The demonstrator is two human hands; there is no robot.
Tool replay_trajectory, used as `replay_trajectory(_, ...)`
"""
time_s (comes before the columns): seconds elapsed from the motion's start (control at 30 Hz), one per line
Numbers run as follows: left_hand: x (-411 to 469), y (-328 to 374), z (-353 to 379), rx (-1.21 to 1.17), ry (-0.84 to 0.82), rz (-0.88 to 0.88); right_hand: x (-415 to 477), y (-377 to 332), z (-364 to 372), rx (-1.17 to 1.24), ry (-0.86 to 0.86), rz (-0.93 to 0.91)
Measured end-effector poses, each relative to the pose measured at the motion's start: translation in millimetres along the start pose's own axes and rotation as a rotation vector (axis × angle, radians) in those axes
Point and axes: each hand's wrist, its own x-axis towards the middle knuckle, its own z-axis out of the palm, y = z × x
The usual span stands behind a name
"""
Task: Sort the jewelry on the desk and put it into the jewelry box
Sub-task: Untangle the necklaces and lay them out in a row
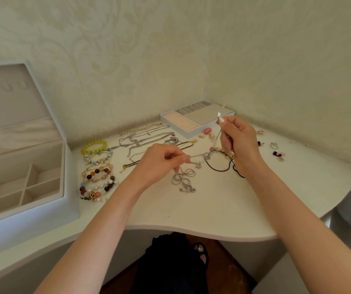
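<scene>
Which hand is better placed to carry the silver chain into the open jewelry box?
Left. The left hand pinches the chain and is nearer the jewelry box on the left; the right hand would have to cross over.

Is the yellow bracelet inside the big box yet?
No, the yellow bead bracelet lies on the desk, beside the open jewelry box.

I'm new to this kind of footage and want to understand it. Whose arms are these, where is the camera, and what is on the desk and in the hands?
No machine here: a person wears one camera on the head, so you look down on their bare arms. The left hand and right hand each pinch a silver chain, held between them above the white desk. Beaded bracelets lie at left, more chains behind the hands. An open jewelry box stands far left; a tray sits at the back.
</scene>
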Motion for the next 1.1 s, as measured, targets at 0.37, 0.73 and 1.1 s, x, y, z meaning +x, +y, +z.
replay_trajectory(0.37, -1.3, 4.5, -4.1, -0.331, 0.124, -0.073, -1.4, -1.2, 0.1, -0.018, 0.009, 0.014)
replay_trajectory(0.73, -2.0, 8.7, -15.2, -0.873, -0.028, -0.009, 1.2, -0.7, -4.5, 0.035, -0.089, 0.03)
replay_trajectory(1.1, 1.8, 15.9, -18.4, -0.941, -0.034, 0.079, -11.8, -2.8, 1.5, -0.273, -0.615, 0.089)
